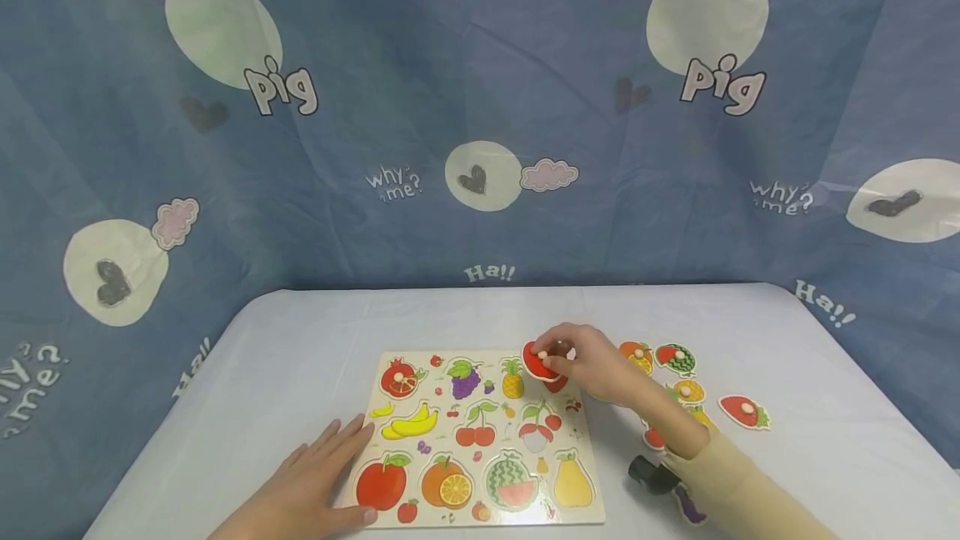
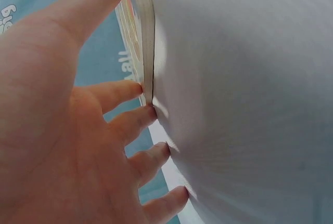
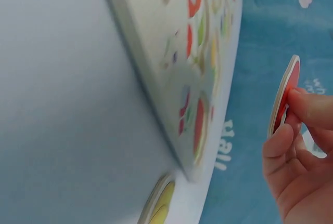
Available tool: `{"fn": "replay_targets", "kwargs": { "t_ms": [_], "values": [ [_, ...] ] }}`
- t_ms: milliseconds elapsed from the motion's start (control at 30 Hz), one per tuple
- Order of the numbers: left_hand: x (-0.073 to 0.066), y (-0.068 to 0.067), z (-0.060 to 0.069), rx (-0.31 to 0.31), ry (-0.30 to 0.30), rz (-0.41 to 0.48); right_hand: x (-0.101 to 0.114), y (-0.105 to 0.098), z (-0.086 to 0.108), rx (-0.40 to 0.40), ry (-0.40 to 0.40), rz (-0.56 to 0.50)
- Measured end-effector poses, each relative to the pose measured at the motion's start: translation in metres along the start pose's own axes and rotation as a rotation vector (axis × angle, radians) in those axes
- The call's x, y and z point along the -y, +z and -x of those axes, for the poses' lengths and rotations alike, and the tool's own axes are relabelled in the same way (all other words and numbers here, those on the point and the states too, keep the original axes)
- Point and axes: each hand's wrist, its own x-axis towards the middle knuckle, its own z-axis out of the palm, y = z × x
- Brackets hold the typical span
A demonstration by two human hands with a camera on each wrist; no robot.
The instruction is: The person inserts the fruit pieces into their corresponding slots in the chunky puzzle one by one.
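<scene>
A wooden fruit puzzle board (image 1: 442, 448) with printed fruit shapes lies flat on the table. My right hand (image 1: 588, 361) pinches a red puzzle piece (image 1: 536, 363) with a small knob, above the board's far right corner. In the right wrist view, thumb and fingers of that hand (image 3: 299, 167) grip the red piece (image 3: 285, 94), tilted on edge; which fruit it is cannot be made out. The left hand (image 1: 311, 477) rests at the board's near left side, fingers extended. The left wrist view shows this hand (image 2: 99, 146) with fingertips touching the board's edge (image 2: 148, 42) and the table.
Right of the board lie several knobbed pieces, among them an orange (image 1: 636, 355), a watermelon (image 1: 677, 359) and a strawberry (image 1: 744, 412). A purple piece (image 1: 688, 505) lies partly under the right sleeve, beside a black object (image 1: 651, 475). A blue patterned curtain (image 1: 480, 107) hangs behind the white table (image 1: 300, 357).
</scene>
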Motion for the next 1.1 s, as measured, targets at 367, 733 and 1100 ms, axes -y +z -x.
{"fn": "replay_targets", "kwargs": {
  "t_ms": [367,733,1100],
  "values": [
    [-0.001,0.0,0.001,0.003,-0.012,-0.009,0.023,0.012,-0.001,0.079,-0.075,-0.077],
    [0.0,0.0,0.002,0.01,0.001,-0.012,0.041,0.032,-0.001,0.164,-0.14,-0.105],
    [0.0,-0.001,0.001,-0.003,0.022,-0.035,0.06,0.049,-0.005,0.268,-0.19,-0.121]
  ]
}}
